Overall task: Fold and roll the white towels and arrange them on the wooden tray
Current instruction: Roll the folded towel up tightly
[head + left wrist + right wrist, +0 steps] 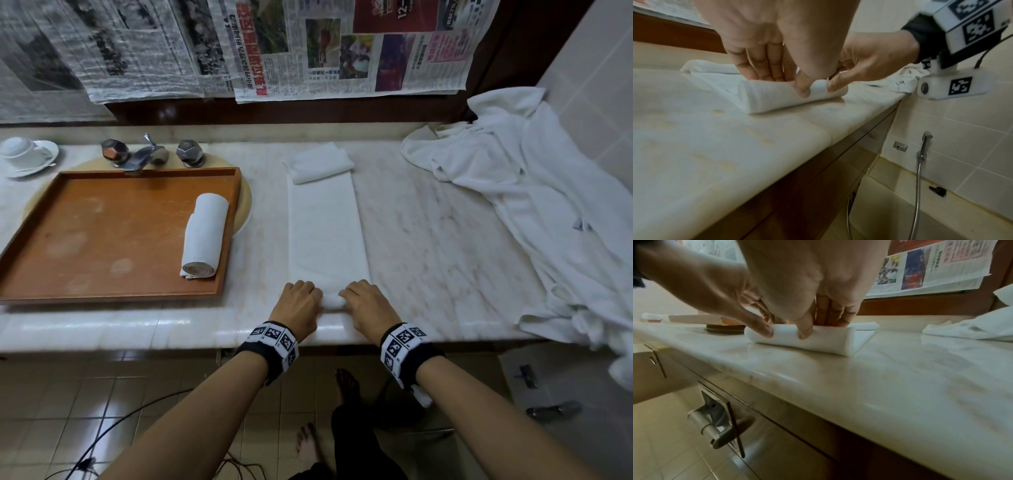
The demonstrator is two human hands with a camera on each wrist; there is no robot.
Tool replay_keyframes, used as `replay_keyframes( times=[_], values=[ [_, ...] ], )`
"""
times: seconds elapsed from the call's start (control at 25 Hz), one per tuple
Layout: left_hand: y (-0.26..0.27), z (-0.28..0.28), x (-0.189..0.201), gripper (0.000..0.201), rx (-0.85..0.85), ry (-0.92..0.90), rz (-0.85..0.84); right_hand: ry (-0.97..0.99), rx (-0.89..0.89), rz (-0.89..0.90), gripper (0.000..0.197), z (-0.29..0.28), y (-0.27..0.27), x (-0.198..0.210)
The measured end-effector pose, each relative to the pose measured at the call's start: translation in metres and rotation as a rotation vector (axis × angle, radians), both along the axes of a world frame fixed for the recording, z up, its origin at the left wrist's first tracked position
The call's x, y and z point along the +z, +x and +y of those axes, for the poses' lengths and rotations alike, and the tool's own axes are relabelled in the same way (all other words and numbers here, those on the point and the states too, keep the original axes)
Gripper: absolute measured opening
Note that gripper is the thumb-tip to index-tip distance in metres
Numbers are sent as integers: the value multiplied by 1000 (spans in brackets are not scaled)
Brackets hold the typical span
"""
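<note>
A white towel [325, 233] folded into a long strip lies on the marble counter, its near end turned into a small roll [781, 95] [826, 340]. My left hand [301, 305] [777, 71] grips the roll's left part, thumb in front and fingers behind. My right hand [366, 305] [818, 316] grips the right part the same way. A finished rolled towel [205, 236] lies on the right side of the wooden tray [102, 240]. Another folded towel [318, 162] sits at the strip's far end.
A heap of white towels [534, 192] covers the counter's right side by the tiled wall. Behind the tray stand a faucet [147, 156] and a cup on a saucer [25, 156]. Newspapers [342, 48] hang behind. The counter's front edge is just under my wrists.
</note>
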State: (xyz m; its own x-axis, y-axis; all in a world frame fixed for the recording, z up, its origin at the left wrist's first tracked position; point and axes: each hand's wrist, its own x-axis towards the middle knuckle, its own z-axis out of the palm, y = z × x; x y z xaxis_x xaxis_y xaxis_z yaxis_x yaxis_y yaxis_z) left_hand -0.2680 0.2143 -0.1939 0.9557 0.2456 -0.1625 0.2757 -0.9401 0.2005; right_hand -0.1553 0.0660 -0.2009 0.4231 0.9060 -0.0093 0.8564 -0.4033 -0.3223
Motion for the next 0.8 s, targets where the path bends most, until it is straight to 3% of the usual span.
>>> replay_keyframes(
  times=[0.12,0.2,0.32,0.48,0.56,0.68,0.8],
  values=[
    [-4,5,5,29,-43,-57,9,-63,-42,148,40,-5,0,8],
    [-4,8,10,28,-34,-116,27,-71,-120,253,26,-7,5,13],
    [4,7,15,26,10,-92,85,13,-127,161,11,-2,5,13],
    [12,-1,15,21,141,-33,-20,42,-103,-9,32,7,-19,10],
    [12,-6,13,18,178,-68,-56,91,-54,-55,32,6,-27,11],
    [6,-18,9,24,148,-97,-142,65,-11,-67,39,1,-26,10],
    [-3,-27,5,15,78,-103,-275,76,-14,-36,40,6,-17,6]
  ],
)
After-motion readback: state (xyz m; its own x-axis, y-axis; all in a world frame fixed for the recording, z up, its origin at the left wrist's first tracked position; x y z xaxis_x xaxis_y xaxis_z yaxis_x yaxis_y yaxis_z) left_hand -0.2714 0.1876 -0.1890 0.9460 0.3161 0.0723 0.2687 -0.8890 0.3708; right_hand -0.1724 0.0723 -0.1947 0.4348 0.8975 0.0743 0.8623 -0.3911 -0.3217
